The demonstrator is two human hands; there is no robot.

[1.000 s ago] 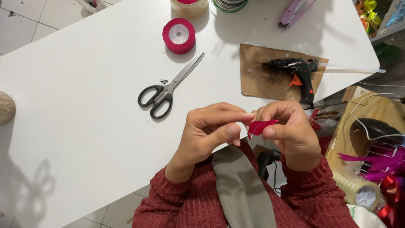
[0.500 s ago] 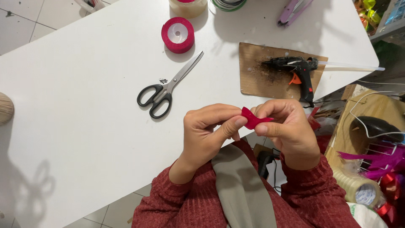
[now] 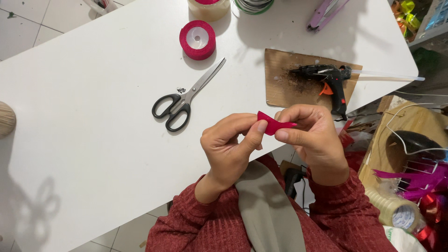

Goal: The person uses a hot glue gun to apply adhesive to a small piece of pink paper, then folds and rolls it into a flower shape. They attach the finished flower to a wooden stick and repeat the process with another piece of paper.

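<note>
Ribbon piece [image 3: 272, 125] between both hands

White table [image 3: 93, 93] fills most of frame. Pale tiled floor [image 3: 42, 18] at upper left; soft shadows lower left.

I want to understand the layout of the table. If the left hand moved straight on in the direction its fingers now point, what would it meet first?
The left hand points up and right, across the red ribbon piece it pinches together with the right hand. Beyond that, it would probably first meet the cardboard sheet under the black glue gun, though height above the table is unclear.
</note>
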